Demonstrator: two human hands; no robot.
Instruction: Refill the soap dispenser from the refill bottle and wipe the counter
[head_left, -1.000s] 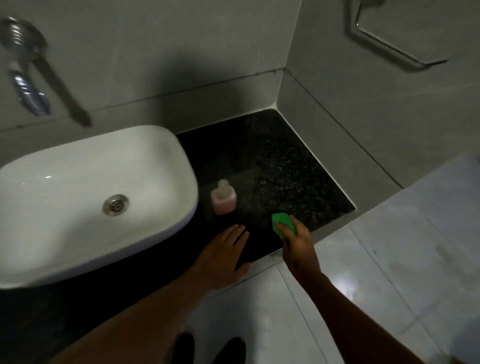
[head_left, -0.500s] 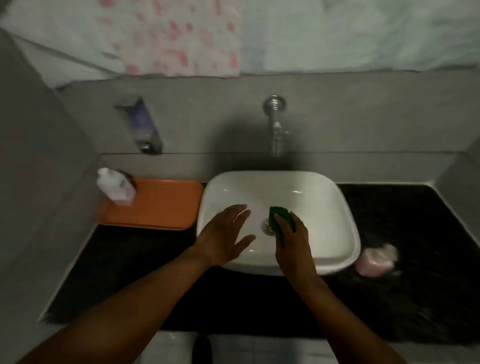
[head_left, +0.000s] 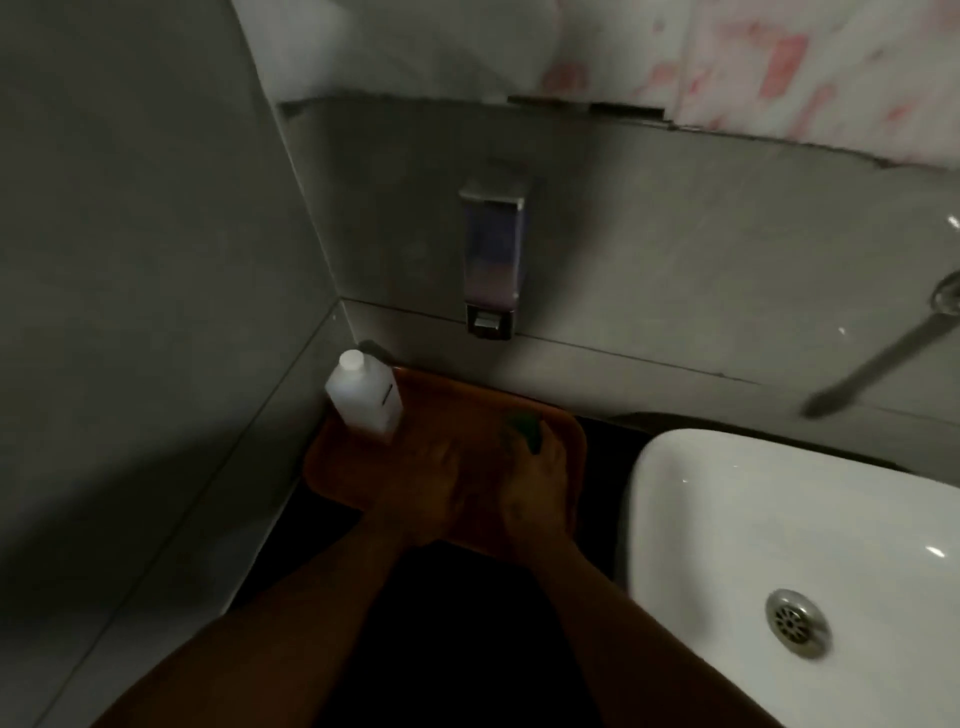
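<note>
A white refill bottle (head_left: 365, 394) stands at the back left corner of an orange tray (head_left: 332, 470) on the dark counter. Above the tray a metal soap dispenser (head_left: 492, 260) hangs on the grey wall. My right hand (head_left: 535, 491) is over the tray's right part, shut on a green sponge (head_left: 525, 427). My left hand (head_left: 434, 486) hovers over the middle of the tray, just right of the bottle, fingers spread and holding nothing. Both hands are motion-blurred.
A white basin (head_left: 753, 519) with a metal drain (head_left: 797, 622) fills the right side. The tap (head_left: 883, 358) juts from the wall above it. Grey tiled walls close the corner on the left. The black counter (head_left: 457, 613) shows under my forearms.
The view has swung left from the counter's right end, across the basin, to the left corner. Both hands moved with it, from the pink bottle's side to over the orange tray, sponge still held.
</note>
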